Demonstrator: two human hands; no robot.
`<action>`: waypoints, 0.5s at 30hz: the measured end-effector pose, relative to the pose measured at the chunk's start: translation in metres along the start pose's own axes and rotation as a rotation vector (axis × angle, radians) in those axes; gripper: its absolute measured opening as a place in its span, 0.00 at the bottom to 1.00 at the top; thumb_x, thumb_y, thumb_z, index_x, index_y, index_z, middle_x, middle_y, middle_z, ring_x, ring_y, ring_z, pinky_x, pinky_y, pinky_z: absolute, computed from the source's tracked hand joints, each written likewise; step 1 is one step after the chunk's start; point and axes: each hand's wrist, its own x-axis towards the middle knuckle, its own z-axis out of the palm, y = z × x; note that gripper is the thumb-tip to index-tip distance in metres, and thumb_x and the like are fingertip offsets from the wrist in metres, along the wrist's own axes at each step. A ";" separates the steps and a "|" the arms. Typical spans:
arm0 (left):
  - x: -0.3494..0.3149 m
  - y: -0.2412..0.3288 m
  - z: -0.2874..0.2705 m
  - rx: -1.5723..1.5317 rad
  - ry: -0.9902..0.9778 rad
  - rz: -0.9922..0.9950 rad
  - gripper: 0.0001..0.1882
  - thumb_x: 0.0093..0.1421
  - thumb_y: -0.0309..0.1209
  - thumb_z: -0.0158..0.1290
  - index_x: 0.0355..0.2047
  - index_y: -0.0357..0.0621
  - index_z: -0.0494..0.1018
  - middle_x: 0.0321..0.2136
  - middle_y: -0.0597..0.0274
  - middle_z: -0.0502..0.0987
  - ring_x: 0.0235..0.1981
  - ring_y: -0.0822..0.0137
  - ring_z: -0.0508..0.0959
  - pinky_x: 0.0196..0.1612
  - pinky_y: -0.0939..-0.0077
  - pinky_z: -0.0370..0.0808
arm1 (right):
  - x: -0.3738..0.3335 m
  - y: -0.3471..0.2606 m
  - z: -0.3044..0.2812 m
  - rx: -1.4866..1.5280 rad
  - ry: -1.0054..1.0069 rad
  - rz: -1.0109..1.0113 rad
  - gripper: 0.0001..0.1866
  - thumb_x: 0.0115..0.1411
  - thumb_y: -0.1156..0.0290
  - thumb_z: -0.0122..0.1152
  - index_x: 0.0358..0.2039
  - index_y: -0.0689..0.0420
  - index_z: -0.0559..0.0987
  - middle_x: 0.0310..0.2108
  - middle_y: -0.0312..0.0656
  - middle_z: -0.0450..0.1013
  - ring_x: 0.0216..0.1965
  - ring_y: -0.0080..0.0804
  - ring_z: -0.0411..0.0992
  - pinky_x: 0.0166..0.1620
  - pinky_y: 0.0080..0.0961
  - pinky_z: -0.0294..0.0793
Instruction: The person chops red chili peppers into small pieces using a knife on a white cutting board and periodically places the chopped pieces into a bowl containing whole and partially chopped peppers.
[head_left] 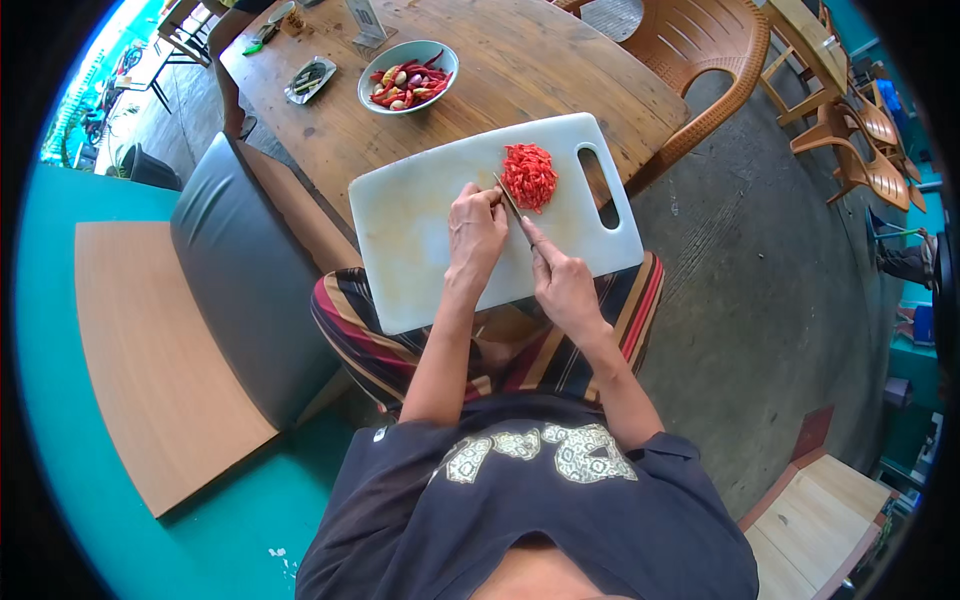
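A white cutting board (405, 215) with a slot handle lies tilted across my lap and the table's near edge. My right hand (570, 290) is closed round a knife (508, 198), its index finger stretched along the blade, which points up and left. Close beside the blade, my left hand (475, 235) is closed with its fingertips together on the board; whatever they hold is too small to make out. Just right of the knife tip sits a heap of finely chopped red chili (529, 177).
On the wooden table (530, 60) stands a pale bowl (452, 78) of red chilies, shallots and garlic. Farther left are an ashtray-like dish (310, 80), a green lighter (253, 48) and a sign stand (368, 28). A grey chair (245, 280) stands left, a brown chair (700, 50) at the far right.
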 end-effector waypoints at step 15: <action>0.000 -0.002 0.000 -0.029 0.012 0.016 0.09 0.56 0.22 0.56 0.37 0.35 0.82 0.30 0.47 0.75 0.33 0.48 0.78 0.40 0.60 0.75 | 0.018 -0.012 0.010 -0.179 0.034 -0.079 0.26 0.65 0.76 0.50 0.64 0.51 0.68 0.24 0.64 0.72 0.28 0.62 0.74 0.35 0.52 0.72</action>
